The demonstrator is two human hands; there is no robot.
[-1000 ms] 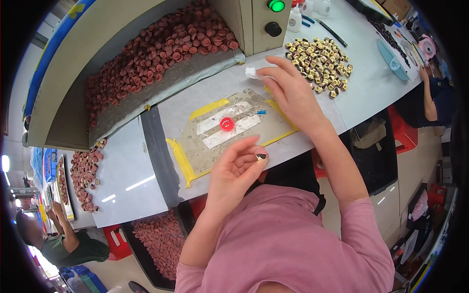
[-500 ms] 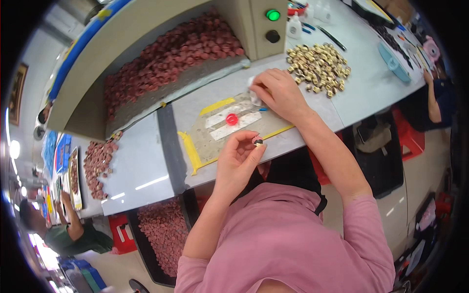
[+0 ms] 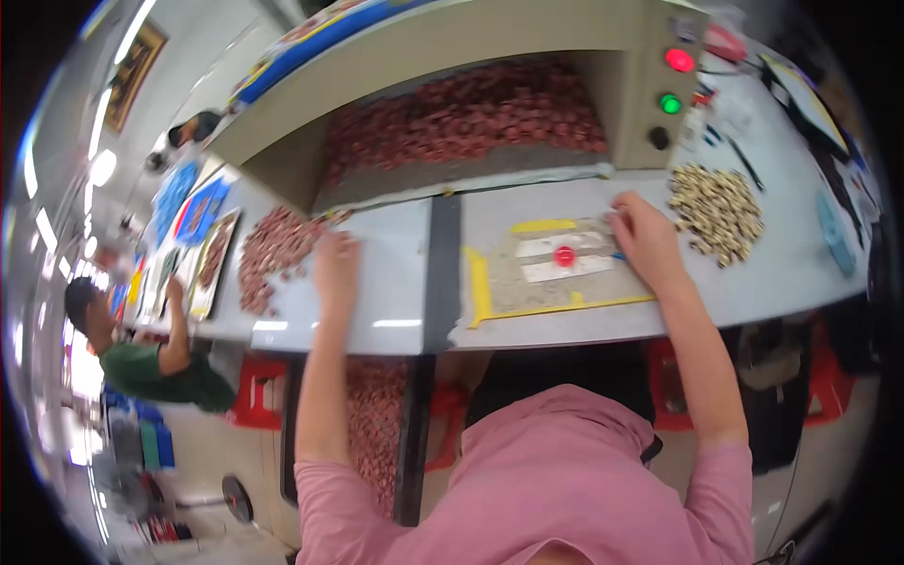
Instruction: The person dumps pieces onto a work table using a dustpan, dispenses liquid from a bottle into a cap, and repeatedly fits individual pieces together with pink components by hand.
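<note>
My left hand (image 3: 336,268) reaches over the table at the edge of a pile of small reddish-brown round pieces (image 3: 273,247). Its fingers are curled but blurred, and whether a piece is between them cannot be made out. My right hand (image 3: 646,240) is closed beside the right end of a grey work patch edged with yellow tape (image 3: 527,309). What it pinches is hidden by its fingers. Between my hands, a small red round cap (image 3: 564,256) sits on white strips (image 3: 570,270). Right of my right hand lies a heap of gold-coloured small pieces (image 3: 718,212).
A beige machine (image 3: 650,56) with lit red and green lamps stands behind, its opening full of reddish pieces (image 3: 461,113). Below the table is a black bin of reddish pieces (image 3: 377,414). Another person (image 3: 155,363) works at far left. A blue tray (image 3: 833,231) lies at right.
My left hand has gone from the middle, where it pinched a small dark-and-gold piece, left to the reddish pile. My right hand stays by the work patch; its white wad no longer shows clearly. The view has shifted.
</note>
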